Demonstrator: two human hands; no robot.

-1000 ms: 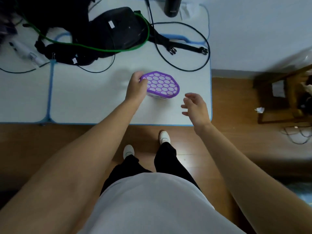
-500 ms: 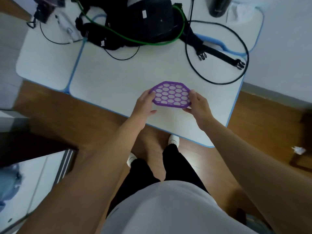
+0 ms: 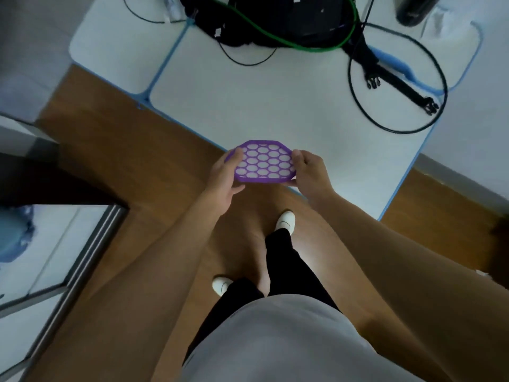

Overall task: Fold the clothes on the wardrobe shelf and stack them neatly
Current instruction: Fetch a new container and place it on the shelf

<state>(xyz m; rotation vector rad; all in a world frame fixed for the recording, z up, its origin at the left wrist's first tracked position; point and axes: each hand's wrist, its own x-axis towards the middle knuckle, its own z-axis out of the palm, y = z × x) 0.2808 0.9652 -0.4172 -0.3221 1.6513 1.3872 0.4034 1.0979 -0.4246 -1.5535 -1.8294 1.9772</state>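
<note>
Reaching forward, left hand (image 3: 223,177) and right hand (image 3: 311,172) clamp curled fingers on opposite ends of purple honeycomb tray (image 3: 263,162), over white table (image 3: 248,106) near edge; blurred blue cloth (image 3: 13,235) far left of table.

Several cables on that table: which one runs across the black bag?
The green cable: it alone is coloured, and it curves over the black bag. The black cables loop out across the white table instead.

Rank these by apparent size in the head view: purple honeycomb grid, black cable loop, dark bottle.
1. black cable loop
2. purple honeycomb grid, held nearer the camera
3. dark bottle, cropped at the top edge
</note>
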